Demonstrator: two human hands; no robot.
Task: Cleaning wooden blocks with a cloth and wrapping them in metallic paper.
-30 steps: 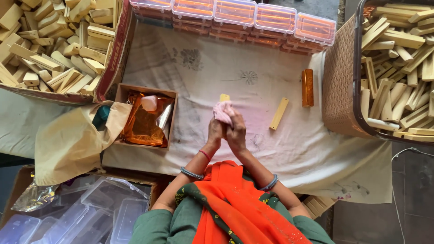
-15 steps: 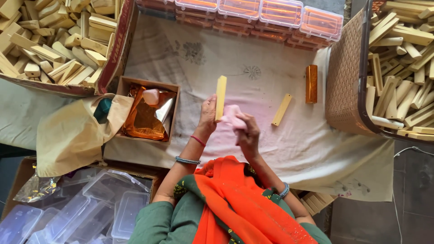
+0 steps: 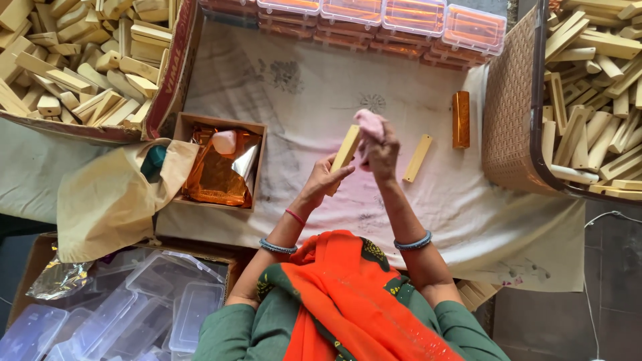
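Gripping a pale wooden bar [image 3: 346, 150] near its lower end, the left hand [image 3: 322, 179] has its fingers curled around it, so the bar stands tilted above the white cloth [image 3: 301, 93]. Beside it, the right hand [image 3: 380, 151] is closed on a pink rag [image 3: 369, 124], which sits against the bar's upper part. Both hands hover over the middle of the cloth.

On the cloth just right of the hands lies a second bare bar [image 3: 417, 158], slanted, and farther right an orange-wrapped bar [image 3: 461, 119] lies upright, near a brown woven basket [image 3: 509, 113] heaped with bars. To the left, an open small box [image 3: 224, 162] holds crumpled orange foil [image 3: 217, 175] with a pale pink lump on top. A tan bag [image 3: 110, 197] slumps beside that box. At top left a cardboard tray [image 3: 175, 80] is full of more bars. Along the top edge runs a row of clear lidded cases [image 3: 381, 15] showing orange inside. At bottom left, empty clear plastic cases [image 3: 120, 314] are piled in another box.
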